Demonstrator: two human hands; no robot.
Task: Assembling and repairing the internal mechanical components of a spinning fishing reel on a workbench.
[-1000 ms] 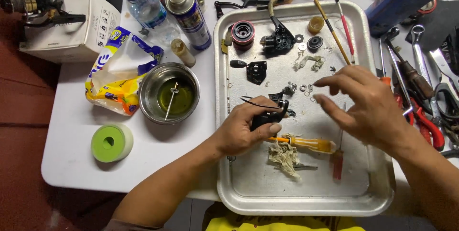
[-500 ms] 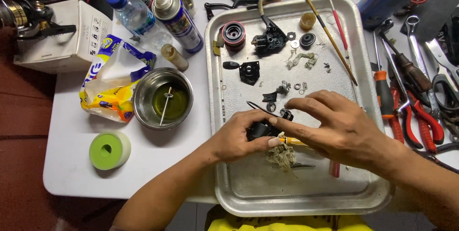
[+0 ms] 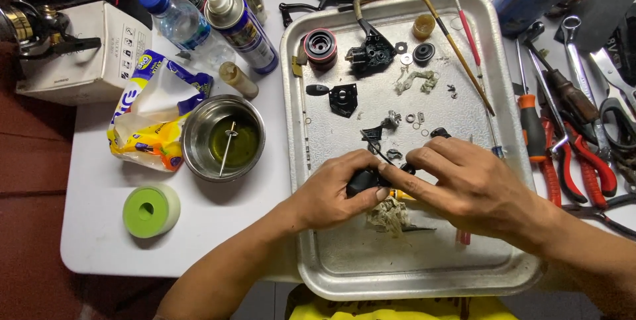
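Low in the middle of the frame, my left hand (image 3: 334,191) and my right hand (image 3: 467,184) meet over the metal tray (image 3: 411,273), and between them I hold a small black part (image 3: 366,179). My left fingers and thumb are closed around it from the left, while my right forefinger and thumb pinch its right end, so both grips are pressed tight on the same piece. Just under my hands, on the tray floor, lies a greasy wad of rag (image 3: 389,214) beside a yellow-handled tool (image 3: 401,195) that my right hand mostly hides. Left of the tray, on the white table (image 3: 99,227), sits a green roll of tape (image 3: 150,209), and above it a steel bowl (image 3: 223,138) of oily liquid with a thin pin resting in it, touching a crumpled yellow and blue bag (image 3: 152,124). Higher in the tray lie small washers (image 3: 415,119), a black plate (image 3: 343,99), a red-rimmed spool (image 3: 320,47) and a black reel body (image 3: 371,52). Along the right edge of the frame are pliers with red handles (image 3: 583,167) and an orange-handled screwdriver (image 3: 531,118). At the upper left stand a spray can (image 3: 242,28), a water bottle (image 3: 175,18) and a white box (image 3: 93,48).
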